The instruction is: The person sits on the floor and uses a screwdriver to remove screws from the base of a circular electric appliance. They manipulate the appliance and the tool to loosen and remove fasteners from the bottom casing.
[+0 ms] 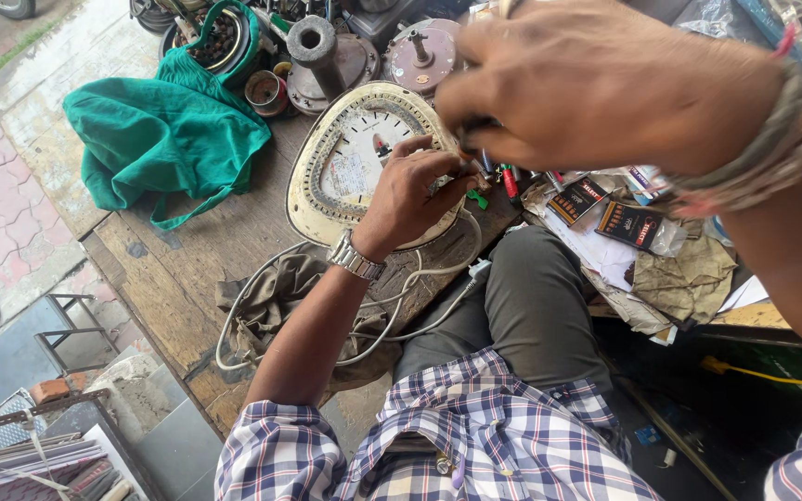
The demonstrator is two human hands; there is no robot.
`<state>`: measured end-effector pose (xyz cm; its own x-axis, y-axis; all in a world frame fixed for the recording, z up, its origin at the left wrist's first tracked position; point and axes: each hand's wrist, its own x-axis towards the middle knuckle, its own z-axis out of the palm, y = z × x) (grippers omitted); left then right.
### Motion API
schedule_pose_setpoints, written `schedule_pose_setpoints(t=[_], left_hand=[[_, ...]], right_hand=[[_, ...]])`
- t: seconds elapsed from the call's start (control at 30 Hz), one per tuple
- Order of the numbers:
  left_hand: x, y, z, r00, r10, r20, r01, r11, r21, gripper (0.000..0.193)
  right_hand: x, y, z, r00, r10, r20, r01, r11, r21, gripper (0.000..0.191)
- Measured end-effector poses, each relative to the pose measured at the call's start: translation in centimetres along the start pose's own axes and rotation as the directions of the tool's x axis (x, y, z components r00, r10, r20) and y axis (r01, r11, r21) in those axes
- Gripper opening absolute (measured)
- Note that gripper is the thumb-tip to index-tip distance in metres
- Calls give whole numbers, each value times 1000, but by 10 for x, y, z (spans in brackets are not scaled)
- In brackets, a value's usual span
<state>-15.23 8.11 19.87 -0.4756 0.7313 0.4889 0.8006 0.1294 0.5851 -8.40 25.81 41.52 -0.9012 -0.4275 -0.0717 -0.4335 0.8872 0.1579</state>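
Note:
A round cream casing (322,186), with a ring of windings inside its rim and a pale plate in the middle, lies tilted on the wooden bench (169,269). My left hand (410,190), a metal watch on its wrist, curls over the casing's right rim and grips it. My right hand (596,83) is close to the camera, just above and to the right. Its fingers pinch a small thin tool (475,158) whose tip meets the rim beside my left fingers. What the tip touches is hidden.
A green cloth bag (164,134) lies at the back left. Metal motor parts (327,56) and a small tin (265,91) stand behind the casing. A white cable (420,315) loops over a brown rag (271,297). Small dark boxes (633,223), papers and red-and-green tools (510,181) lie to the right.

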Motion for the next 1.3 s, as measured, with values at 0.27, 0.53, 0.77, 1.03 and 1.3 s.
schedule_pose_setpoints(t=[0.27, 0.53, 0.77, 1.03, 1.3], left_hand=[[-1, -5, 1, 1000, -5, 1, 5, 1000, 8, 13], [0, -5, 2, 1000, -3, -5, 3, 999, 44, 14], [4, 9, 0, 992, -93, 90, 67, 965, 254, 29], [7, 12, 3, 980, -143, 138, 86, 931, 354, 32], [-1, 16, 5, 989, -123, 84, 83, 921, 381, 43]], right_hand=[[-2, 6, 14, 976, 173, 131, -175, 985, 2, 52], [1, -9, -9, 993, 113, 33, -113, 994, -12, 60], [-10, 6, 25, 943, -232, -240, 196, 966, -166, 27], [-53, 0, 43, 971, -51, -235, -71, 873, -483, 9], [-107, 31, 163, 894, 417, -166, -444, 876, -189, 23]])
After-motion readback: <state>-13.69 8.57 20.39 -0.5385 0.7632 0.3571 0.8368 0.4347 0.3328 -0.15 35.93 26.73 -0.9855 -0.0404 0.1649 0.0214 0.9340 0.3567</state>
